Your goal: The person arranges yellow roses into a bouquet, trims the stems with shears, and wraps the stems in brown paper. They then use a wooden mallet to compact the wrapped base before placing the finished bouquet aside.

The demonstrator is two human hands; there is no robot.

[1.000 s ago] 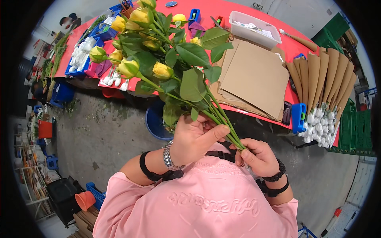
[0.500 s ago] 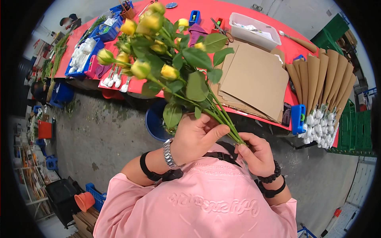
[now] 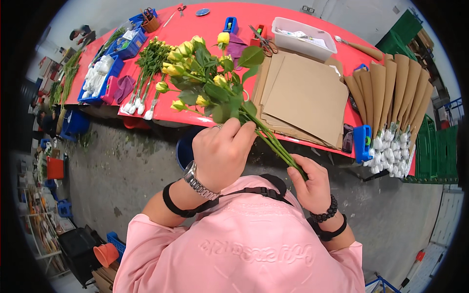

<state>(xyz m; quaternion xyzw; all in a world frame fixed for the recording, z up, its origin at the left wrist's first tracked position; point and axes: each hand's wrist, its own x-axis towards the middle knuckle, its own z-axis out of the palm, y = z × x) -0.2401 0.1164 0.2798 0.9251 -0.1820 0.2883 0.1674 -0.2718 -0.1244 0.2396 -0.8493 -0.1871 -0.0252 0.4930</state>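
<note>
My left hand (image 3: 222,151), back upward, is closed round the upper stems of a bunch of yellow roses (image 3: 215,90), just below the leaves. The thumb side of that grip is hidden. Lower down, the fingers of my right hand (image 3: 312,188) are wrapped round the cut ends of the green stems. The bunch slants up and to the left, its blooms over the red table (image 3: 303,12). Beyond the blooms lies a row of small leafy stems (image 3: 151,58) with white-wrapped ends.
Brown cardboard sheets (image 3: 308,97) are stacked on the table, with scissors (image 3: 264,41) and a white plastic bin (image 3: 305,39) behind. At right lie several paper-wrapped bunches (image 3: 391,93) beside a blue tape dispenser (image 3: 362,144). A blue bucket (image 3: 184,149) stands below the table edge.
The roses have moved lower and away from me, over the table. My left hand has turned back-upward and shifted left along the stems; my right hand keeps hold of the ends.
</note>
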